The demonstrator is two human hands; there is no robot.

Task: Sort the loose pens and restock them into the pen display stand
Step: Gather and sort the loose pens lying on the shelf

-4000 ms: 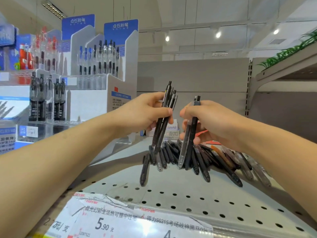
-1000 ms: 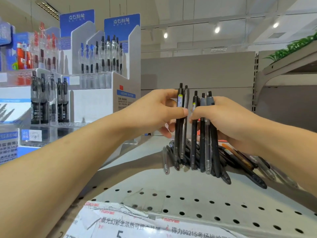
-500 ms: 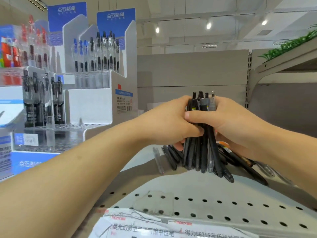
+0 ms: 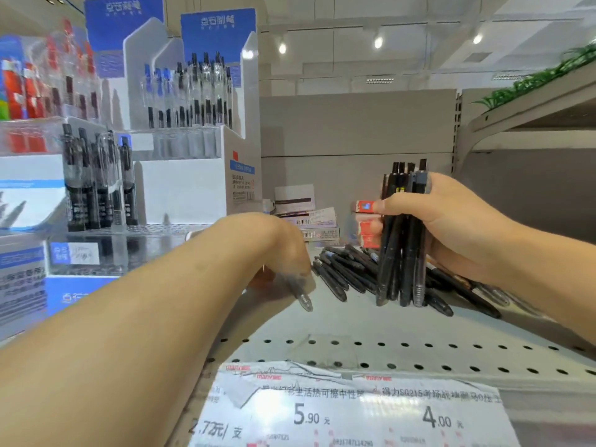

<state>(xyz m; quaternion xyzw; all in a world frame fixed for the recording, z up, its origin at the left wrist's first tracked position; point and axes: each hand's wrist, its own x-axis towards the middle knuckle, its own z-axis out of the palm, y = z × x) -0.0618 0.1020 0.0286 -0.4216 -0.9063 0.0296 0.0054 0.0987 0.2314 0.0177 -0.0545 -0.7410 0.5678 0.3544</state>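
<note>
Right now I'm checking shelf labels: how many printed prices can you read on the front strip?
3: 2.72 at the strip's left end, 5.90 in the middle, 4.00 to the right. More may lie beyond the frame's edges.

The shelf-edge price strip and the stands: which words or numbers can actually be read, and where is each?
"5.90": price strip, middle.
"4.00": price strip, right.
"2.72": price strip, left edge.
"many": red logos along the strip's top, rest blurred.
"SG215": strip's line of Chinese print, characters too blurred to quote.
Blue header cards on the pen display stand: white characters, mirrored and unreadable.
Side label and small boxes: too small.
</note>
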